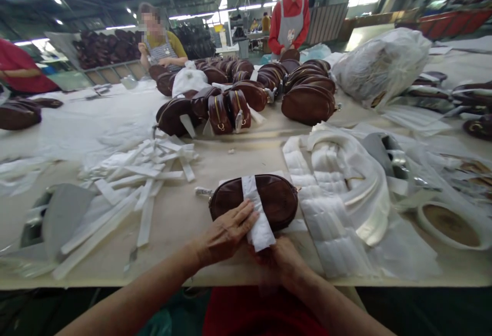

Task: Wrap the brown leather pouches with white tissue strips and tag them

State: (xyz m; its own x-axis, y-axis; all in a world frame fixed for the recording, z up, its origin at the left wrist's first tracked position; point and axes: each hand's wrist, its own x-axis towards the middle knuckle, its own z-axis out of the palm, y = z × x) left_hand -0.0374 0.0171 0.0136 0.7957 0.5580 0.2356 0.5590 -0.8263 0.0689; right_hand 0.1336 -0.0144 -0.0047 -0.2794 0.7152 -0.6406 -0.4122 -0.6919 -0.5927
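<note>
A dark brown leather bag [226, 196], small and oval, lies on the table in front of me. A white wrapping strip [251, 190] crosses its middle and hangs over its near side. My left hand [228, 228] rests on the bag and strip with its fingers stretched out flat. At the strip's near end, my right hand [286, 259] is closed low against the bag; its fingertips are partly hidden and blurred. A wrapped zipper pull [203, 191] sticks out at the bag's left end.
Loose white strips [148, 174] are heaped at left beside a grey tape dispenser [71, 218]. White foam sheeting [334, 213], another dispenser [384, 154] and a tape roll [451, 226] lie at right. Several brown bags [307, 103] stand farther back. Co-workers [288, 23] are across the table.
</note>
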